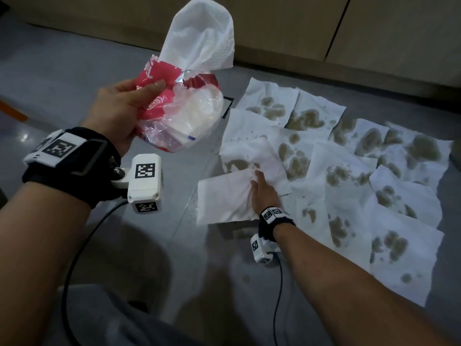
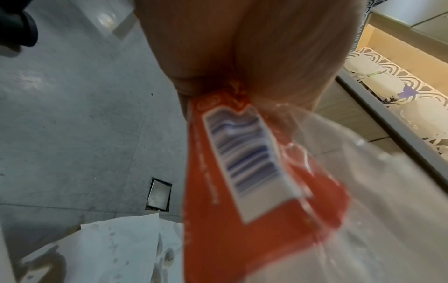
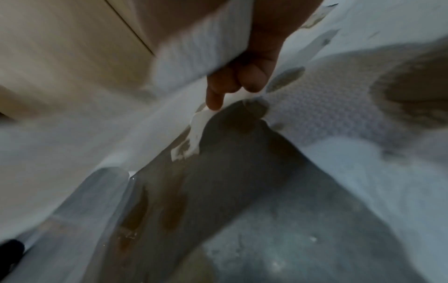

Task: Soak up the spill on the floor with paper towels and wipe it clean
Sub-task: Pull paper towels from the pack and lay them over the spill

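Note:
Several white paper towels (image 1: 349, 171) lie overlapping on the grey floor, blotched with brown wet patches. My right hand (image 1: 264, 193) pinches a bunched, mostly clean towel (image 1: 224, 201) at the spread's near-left corner, its edge lifted. Brown spill (image 1: 239, 233) shows on the tile just below it, and the spill (image 3: 174, 206) lies under the raised towel (image 3: 198, 51) in the right wrist view. My left hand (image 1: 124, 108) grips a red and clear plastic towel pack (image 1: 184, 116) in the air. A fresh sheet (image 1: 202, 33) stands out of its top. The left wrist view shows the pack (image 2: 254, 172) close up.
Beige cabinet fronts (image 1: 299, 28) run along the back, close behind the towels. A small square floor hatch (image 1: 228, 106) sits by the far-left towel. Wrist camera cables trail over the floor near my knee (image 1: 124, 320). An open drawer (image 2: 387, 86) shows in the left wrist view.

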Action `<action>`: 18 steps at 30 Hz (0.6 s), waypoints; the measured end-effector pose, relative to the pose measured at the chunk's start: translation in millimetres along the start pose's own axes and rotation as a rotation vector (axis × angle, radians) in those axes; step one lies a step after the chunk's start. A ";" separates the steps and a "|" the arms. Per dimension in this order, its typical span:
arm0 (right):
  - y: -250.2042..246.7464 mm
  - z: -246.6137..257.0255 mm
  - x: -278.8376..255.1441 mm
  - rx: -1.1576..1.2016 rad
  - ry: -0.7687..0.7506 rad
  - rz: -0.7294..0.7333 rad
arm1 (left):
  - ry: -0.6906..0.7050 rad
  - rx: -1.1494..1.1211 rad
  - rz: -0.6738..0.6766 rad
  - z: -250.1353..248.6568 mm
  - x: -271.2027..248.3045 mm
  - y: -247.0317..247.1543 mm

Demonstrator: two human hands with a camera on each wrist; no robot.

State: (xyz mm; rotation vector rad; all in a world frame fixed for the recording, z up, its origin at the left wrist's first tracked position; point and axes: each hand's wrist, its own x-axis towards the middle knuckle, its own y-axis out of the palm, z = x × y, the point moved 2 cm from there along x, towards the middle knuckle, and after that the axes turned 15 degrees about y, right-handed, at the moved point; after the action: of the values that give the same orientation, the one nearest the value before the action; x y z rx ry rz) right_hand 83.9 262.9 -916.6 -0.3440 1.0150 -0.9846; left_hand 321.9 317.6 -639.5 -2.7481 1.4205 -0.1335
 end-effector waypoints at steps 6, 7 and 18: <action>-11.6 0.9 -2.8 0.114 -0.113 -0.023 | 0.011 -0.030 0.003 -2.3 1.4 13.8; -15.0 2.3 -2.9 0.128 -0.156 -0.031 | 0.014 -0.030 0.003 -2.4 2.0 15.9; 1.0 -10.7 -7.4 -0.403 -0.275 -0.351 | -0.006 -0.014 0.017 3.9 7.4 33.9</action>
State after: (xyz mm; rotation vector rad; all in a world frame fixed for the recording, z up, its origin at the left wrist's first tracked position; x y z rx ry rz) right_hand 74.2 271.4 -918.7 -0.9915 0.9124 -1.0049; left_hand 299.0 292.0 -645.7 -2.7446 1.4481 -0.1145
